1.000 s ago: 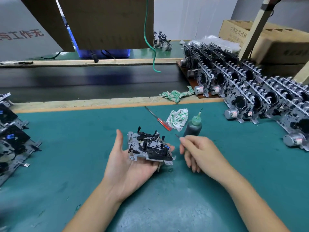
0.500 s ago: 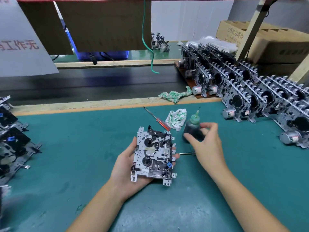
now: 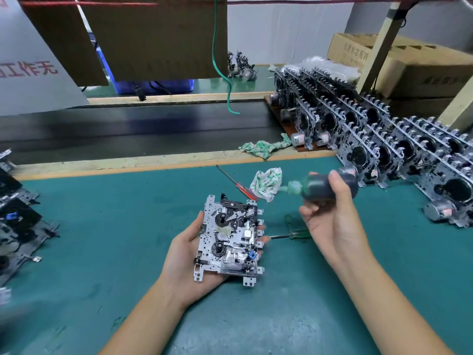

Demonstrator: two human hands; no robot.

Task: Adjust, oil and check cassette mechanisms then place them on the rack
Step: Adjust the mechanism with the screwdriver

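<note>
A silver cassette mechanism (image 3: 230,239) with black wheels lies face up in my left hand (image 3: 184,254), whose fingers curl round its edges. To its right, above the mat, my right hand (image 3: 332,221) grips a dark oil bottle (image 3: 322,187) tipped on its side. The bottle's green nozzle points left toward the mechanism. A green-handled screwdriver (image 3: 291,236) lies on the mat between the two hands. Rows of mechanisms stand on the rack (image 3: 384,139) at the right.
A red-handled screwdriver (image 3: 236,184) and a white-green rag (image 3: 267,183) lie behind the mechanism. Another rag (image 3: 263,147) sits at the wooden edge of the black conveyor belt (image 3: 128,131). More mechanisms (image 3: 18,226) lie at the left edge. Cardboard boxes (image 3: 422,67) stand far right.
My right hand put down the green screwdriver, took the oil bottle off the mat and tipped it sideways. My left hand turned the mechanism face up.
</note>
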